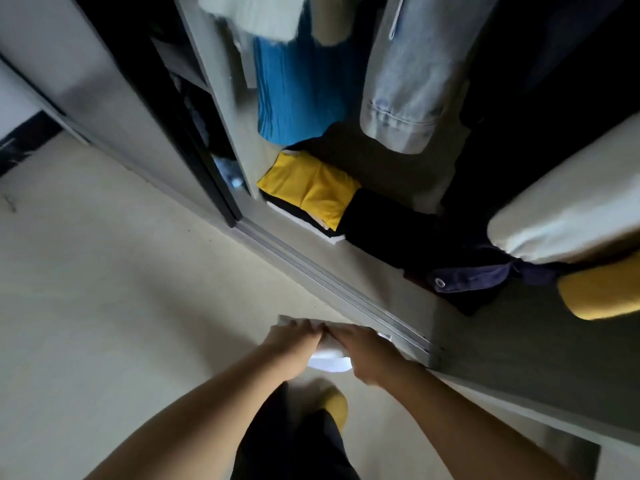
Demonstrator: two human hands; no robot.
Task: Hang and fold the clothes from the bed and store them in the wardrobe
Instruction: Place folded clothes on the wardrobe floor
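I hold a folded white garment [329,358] low in front of me, just outside the open wardrobe [485,344]. My left hand [294,344] grips its left side and my right hand [367,351] grips its right side, the hands almost touching on top. On the wardrobe floor lies a stack of folded clothes with a yellow garment [308,188] on top, and beside it a dark folded pile [391,223]. Hanging above are a blue ribbed garment [298,84], a pale denim piece [412,74] and a white fluffy top [256,15].
The sliding-door track [329,282] runs diagonally along the wardrobe front. A dark door frame [194,133] stands left, with shelves behind it. A navy garment [474,275], a white sleeve [561,213] and a yellow cuff [602,292] hang right. My foot in a yellow sock [337,407] stands on the pale floor [121,306].
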